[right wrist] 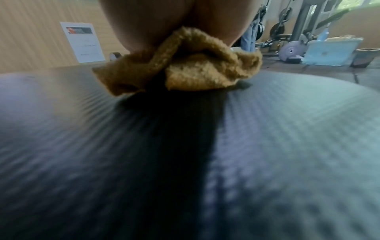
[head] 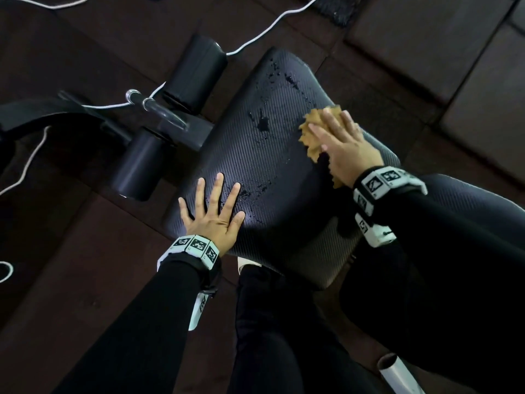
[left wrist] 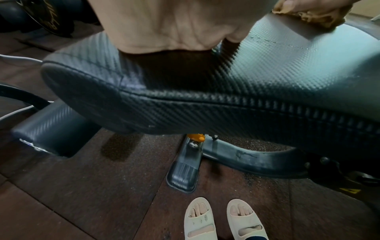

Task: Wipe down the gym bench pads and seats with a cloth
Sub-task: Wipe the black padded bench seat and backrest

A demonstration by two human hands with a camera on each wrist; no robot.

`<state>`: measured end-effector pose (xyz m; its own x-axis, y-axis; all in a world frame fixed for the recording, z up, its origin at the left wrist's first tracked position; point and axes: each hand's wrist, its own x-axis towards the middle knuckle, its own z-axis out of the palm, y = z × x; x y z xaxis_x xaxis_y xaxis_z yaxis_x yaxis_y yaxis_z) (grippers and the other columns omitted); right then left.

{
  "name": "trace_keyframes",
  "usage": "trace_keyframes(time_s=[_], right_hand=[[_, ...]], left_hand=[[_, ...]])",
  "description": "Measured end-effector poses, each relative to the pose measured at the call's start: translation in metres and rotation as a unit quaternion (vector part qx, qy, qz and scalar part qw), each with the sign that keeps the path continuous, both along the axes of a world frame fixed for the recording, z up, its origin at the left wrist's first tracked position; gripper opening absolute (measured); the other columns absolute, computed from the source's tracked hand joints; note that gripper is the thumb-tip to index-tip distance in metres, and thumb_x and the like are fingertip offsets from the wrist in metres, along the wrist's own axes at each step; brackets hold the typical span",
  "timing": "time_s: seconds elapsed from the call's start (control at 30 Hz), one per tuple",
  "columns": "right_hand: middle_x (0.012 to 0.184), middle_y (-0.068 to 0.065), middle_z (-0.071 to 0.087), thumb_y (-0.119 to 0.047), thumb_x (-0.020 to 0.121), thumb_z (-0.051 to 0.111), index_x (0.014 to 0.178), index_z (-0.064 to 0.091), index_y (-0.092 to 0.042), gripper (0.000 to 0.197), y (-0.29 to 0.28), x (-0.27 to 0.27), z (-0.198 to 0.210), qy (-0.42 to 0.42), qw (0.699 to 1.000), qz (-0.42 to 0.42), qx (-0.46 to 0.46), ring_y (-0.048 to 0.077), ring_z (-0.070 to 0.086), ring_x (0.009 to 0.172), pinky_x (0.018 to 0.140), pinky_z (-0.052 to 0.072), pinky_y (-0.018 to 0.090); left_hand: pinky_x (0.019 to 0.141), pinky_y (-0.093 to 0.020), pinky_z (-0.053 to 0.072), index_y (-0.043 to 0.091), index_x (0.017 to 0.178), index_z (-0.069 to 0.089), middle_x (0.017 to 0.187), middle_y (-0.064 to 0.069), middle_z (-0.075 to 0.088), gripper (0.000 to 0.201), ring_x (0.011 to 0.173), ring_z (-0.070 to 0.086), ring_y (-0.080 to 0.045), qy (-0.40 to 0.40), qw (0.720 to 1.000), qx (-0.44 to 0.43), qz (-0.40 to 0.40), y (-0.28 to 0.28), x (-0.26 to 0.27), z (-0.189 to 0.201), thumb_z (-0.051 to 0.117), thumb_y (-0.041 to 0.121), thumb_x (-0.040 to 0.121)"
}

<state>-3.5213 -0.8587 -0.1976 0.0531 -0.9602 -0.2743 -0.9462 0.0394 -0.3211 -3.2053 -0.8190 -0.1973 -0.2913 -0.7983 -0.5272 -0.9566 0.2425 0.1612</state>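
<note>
A black textured bench seat pad (head: 261, 155) fills the middle of the head view, dotted with wet droplets. My left hand (head: 211, 214) lies flat on its near left corner, fingers spread and straight. My right hand (head: 341, 143) presses a crumpled tan cloth (head: 311, 130) flat against the pad's right edge, fingers extended over it. The left wrist view shows the pad's stitched side (left wrist: 205, 100) and the cloth (left wrist: 314, 14) at top right. In the right wrist view the cloth (right wrist: 189, 65) bunches under my palm on the pad (right wrist: 267, 146). A second pad (head: 468, 200) continues to the right under my sleeve.
Two black foam rollers (head: 196, 72) (head: 136, 166) and a chromed bar (head: 159, 109) stand left of the seat. White cable (head: 267, 29) trails over the dark floor. The bench frame's foot (left wrist: 183, 177) and my slippered feet (left wrist: 222, 219) are below. Weight plates (right wrist: 292, 50) stand far off.
</note>
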Motion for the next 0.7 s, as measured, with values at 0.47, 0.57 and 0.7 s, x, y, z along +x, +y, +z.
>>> trace_keyframes(time_s=[0.47, 0.57, 0.7], right_hand=[[0.156, 0.014, 0.004, -0.020, 0.095, 0.044, 0.147, 0.024, -0.012, 0.056, 0.113, 0.035, 0.005, -0.056, 0.979, -0.194, -0.021, 0.040, -0.009, 0.141, 0.116, 0.002, 0.050], [0.155, 0.014, 0.004, -0.024, 0.096, 0.040, 0.147, 0.024, -0.010, 0.055, 0.100, 0.037, 0.005, -0.027, 0.981, -0.190, -0.010, 0.041, -0.008, 0.141, 0.117, 0.000, 0.050], [0.156, 0.017, 0.002, -0.028, 0.100, 0.031, 0.149, 0.016, -0.011, 0.053, 0.041, 0.029, 0.006, 0.020, 0.989, -0.149, 0.013, 0.040, -0.008, 0.142, 0.117, -0.006, 0.046]], left_hand=[[0.099, -0.049, -0.032, 0.057, 0.131, -0.032, 0.147, 0.021, -0.038, 0.057, 0.134, -0.039, -0.014, 0.010, 1.000, -0.005, 0.002, 0.002, 0.001, -0.004, 0.001, 0.065, 0.086], [0.099, -0.049, -0.033, 0.056, 0.130, -0.034, 0.145, 0.021, -0.040, 0.056, 0.133, -0.041, -0.014, 0.015, 1.000, 0.005, 0.003, 0.002, 0.001, -0.002, 0.000, 0.065, 0.086], [0.098, -0.050, -0.033, 0.056, 0.127, -0.038, 0.143, 0.021, -0.043, 0.056, 0.131, -0.043, -0.014, 0.021, 1.000, 0.019, 0.003, 0.002, 0.002, -0.001, 0.001, 0.064, 0.087]])
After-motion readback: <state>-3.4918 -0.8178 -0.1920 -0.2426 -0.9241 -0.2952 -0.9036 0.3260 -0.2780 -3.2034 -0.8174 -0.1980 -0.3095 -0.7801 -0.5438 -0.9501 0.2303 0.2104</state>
